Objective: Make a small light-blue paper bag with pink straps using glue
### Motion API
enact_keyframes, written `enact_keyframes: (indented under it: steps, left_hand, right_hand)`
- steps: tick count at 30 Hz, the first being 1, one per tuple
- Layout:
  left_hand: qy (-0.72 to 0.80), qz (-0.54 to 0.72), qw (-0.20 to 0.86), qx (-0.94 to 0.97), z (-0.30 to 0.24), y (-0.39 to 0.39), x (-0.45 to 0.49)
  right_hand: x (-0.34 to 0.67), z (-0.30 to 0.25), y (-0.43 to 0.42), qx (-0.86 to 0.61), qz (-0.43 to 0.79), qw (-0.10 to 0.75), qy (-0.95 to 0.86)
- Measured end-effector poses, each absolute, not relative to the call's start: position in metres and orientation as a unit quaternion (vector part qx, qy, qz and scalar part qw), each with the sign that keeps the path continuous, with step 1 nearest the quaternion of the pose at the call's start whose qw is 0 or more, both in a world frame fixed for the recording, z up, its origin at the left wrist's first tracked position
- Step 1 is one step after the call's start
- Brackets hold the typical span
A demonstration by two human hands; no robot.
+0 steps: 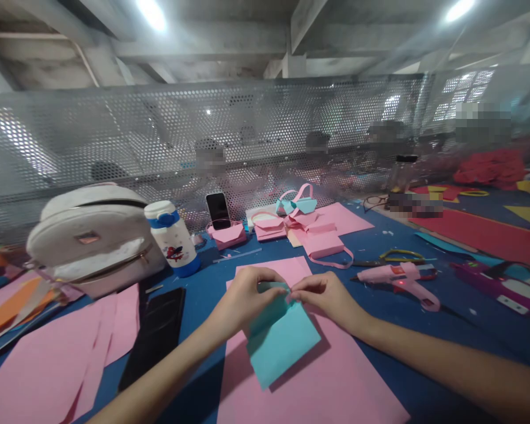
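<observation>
A folded turquoise paper [285, 341] is held up at a slant over a large pink sheet [335, 383]. My left hand [254, 297] grips its upper left part, thumb in front and the fingers mostly hidden behind. At the top edge, my right hand [324, 300] pinches with thumb and forefinger, close to the left fingertips. Between the two sets of fingertips shows a small pinkish bit [290, 295], too small to make out. A pink glue gun [400, 275] with a small red light lies to the right of my right hand.
Behind are small pink paper bags [324, 242], a turquoise-and-pink one [297, 205] and a phone [218, 211]. A bottle [172, 238], backpack [92, 235], black case [154, 330] and pink sheets [48, 359] lie left. Scissors [401, 257] and a purple tool [501, 287] lie right.
</observation>
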State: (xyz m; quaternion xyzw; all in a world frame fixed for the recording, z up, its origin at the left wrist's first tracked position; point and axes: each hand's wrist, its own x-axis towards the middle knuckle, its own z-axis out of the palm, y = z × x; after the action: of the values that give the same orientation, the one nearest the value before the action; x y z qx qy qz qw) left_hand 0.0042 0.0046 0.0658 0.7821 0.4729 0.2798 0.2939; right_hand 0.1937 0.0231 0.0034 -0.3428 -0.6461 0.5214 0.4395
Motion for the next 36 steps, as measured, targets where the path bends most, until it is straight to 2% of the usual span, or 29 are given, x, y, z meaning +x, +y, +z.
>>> enact_keyframes:
  steps: [10, 24, 29, 36]
  left_hand:
    - [0.492, 0.298, 0.258, 0.776, 0.067, 0.005, 0.003]
    - [0.484, 0.284, 0.273, 0.781, 0.069, 0.005, 0.001]
    - [0.476, 0.264, 0.287, 0.788, 0.074, 0.005, -0.002]
    - [0.467, 0.257, 0.303, 0.79, 0.077, 0.005, -0.001]
  right_hand:
    - [0.195, 0.002, 0.025, -0.326, 0.508, 0.431, -0.671]
    - [0.196, 0.0, 0.027, -0.312, 0.505, 0.419, -0.687]
    - [0.196, -0.005, 0.03, -0.291, 0.543, 0.392, -0.683]
    - [0.195, -0.006, 0.029, -0.293, 0.627, 0.399, -0.602]
